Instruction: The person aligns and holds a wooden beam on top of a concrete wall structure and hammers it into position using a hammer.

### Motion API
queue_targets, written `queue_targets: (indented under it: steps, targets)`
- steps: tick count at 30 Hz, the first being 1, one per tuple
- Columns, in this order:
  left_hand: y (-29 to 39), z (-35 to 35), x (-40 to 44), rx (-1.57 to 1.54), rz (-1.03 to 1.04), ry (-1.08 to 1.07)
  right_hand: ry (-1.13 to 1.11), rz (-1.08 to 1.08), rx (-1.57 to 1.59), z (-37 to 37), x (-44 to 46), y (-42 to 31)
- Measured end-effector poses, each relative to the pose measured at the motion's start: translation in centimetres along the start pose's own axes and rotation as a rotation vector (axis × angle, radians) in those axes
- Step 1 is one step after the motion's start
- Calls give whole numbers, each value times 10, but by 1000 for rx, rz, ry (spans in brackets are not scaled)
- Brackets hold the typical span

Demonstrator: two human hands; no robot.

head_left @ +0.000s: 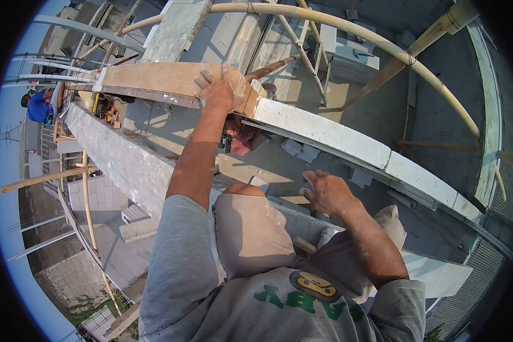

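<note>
My left hand rests with fingers spread over the right end of a long wooden board, palm down and not wrapped round it. The board runs in line with a row of white blocks that starts just right of my hand. My right hand hangs in the air before my right knee, below the block row. Its fingers are loosely bent, with a gap between thumb and forefinger, and nothing shows in them. White dust coats the fingertips of both hands.
A person in a reddish shirt is below the board, partly hidden. Another in a blue shirt works at far left. Bamboo poles arch overhead and a pale plank slopes at left. The floor lies well below.
</note>
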State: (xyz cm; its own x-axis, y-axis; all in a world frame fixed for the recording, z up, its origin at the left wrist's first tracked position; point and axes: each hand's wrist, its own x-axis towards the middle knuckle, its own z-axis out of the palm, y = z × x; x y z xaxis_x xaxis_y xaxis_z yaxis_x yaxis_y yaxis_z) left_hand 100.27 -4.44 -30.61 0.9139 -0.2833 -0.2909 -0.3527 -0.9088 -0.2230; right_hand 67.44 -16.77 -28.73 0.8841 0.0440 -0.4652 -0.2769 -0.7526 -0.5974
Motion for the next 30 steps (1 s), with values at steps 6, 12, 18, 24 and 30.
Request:
queue_targets:
  steps: [6,12,18,24,30]
  targets:
    - [0,-3,-4,0,5,2,6,-14,-18,3,1,-1]
    - [0,-5,-6,-9,3,0,4,-1,-28,3,2,-4]
    - [2,-6,-7,4,-6,3,-65,42,-19,1,5,-7]
    - [2,-6,-7,-2,-5,8,-79,52,-20,2,5,-8]
    - [1,-7,-6,-15,-6,2,-92,57,-21,1,7,-9]
